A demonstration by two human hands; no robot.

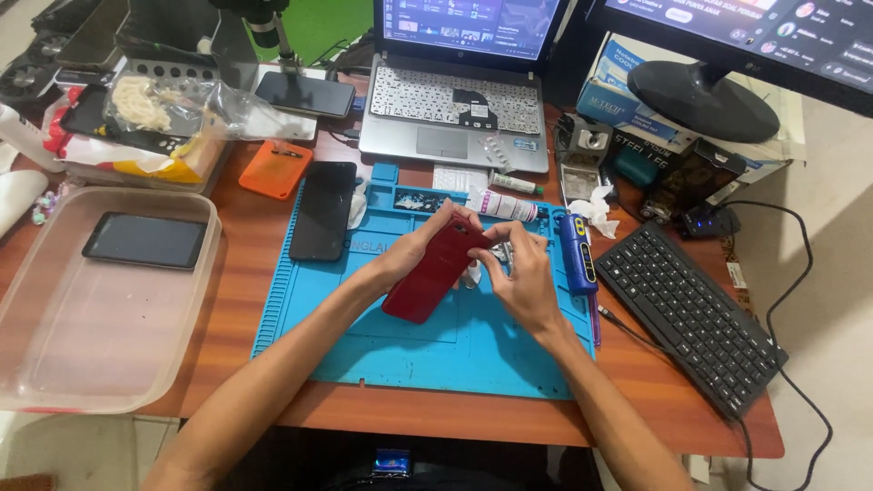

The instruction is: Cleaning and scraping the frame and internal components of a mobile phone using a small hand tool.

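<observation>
Left hand (420, 250) is wrapped around a red phone (432, 270), gripping it by the upper left edge and holding it tilted just above the blue work mat (382, 345). Right hand (526, 284) is curled w/ fingertips pinched at the phone's top right edge, near the camera corner; can't tell if there's a pick or tool btwn the fingers. Looks like the step in hand is working the back cover or edge of the phone, prob. early in opening it, since the shell seems whole. Next move would call for a steady left-hand grip and fine fingertip pressure along the seam, not force. Outward: a black phone (323, 209) lies face down on the mat's left side, a blue power screwdriver (576, 255) on its right edge, a small tube (503, 205) and crumpled tissue (596, 207) above. Further off on the counter (245, 291): orange case (275, 169), clear plastic tray (91, 345) w/ a dark phone (145, 240) in it, laptop (459, 109), black keyboard (691, 314). Nothing blocks the hands; screwdriver sits close to the right wrist.
</observation>
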